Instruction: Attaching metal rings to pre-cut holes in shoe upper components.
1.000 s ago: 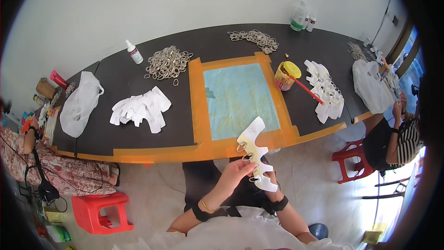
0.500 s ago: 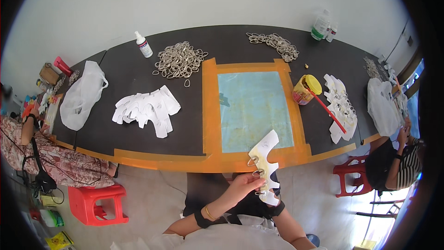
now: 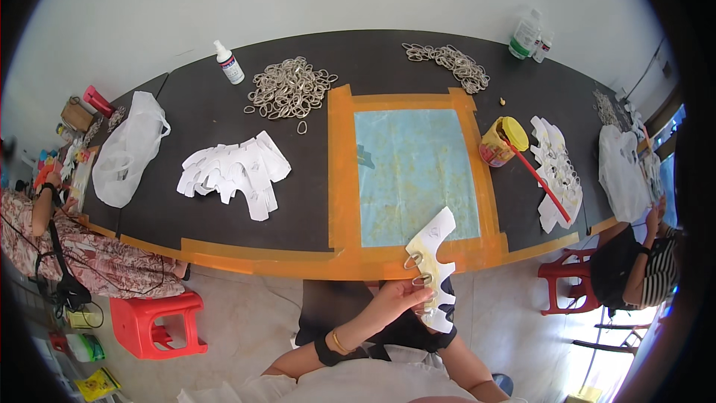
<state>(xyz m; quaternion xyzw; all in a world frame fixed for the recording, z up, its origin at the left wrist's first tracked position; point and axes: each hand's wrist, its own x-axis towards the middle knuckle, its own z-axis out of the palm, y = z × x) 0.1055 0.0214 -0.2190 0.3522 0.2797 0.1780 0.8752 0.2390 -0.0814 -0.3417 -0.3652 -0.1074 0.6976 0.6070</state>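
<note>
In front of me, over the table's near edge, is a curved white paper cutout [image 3: 440,254] with a scalloped right side and yellowish smears. Metal rings [image 3: 423,280] sit along its left edge. My left hand [image 3: 393,304] is closed, thumb and fingers pinched at that edge by the lower rings. My right hand [image 3: 441,334] is behind the cutout's lower end; its fingers are hidden. Beyond the cutout lies a light blue sheet [image 3: 414,172] with yellowish stains, framed by orange tape [image 3: 342,179].
To the left lie stacked white cutouts [image 3: 235,172] and a ring pile [image 3: 291,89]; more rings [image 3: 451,63] lie at the back. On the right, a yellow-lidded tub [image 3: 498,148] with a red stick [image 3: 541,185] stands beside ringed cutouts [image 3: 553,164]. Other people sit at both sides.
The cutout and my left hand have shifted slightly to the right in view, as the table things around also shift a little. My left hand stays pinched at the cutout's edge.
</note>
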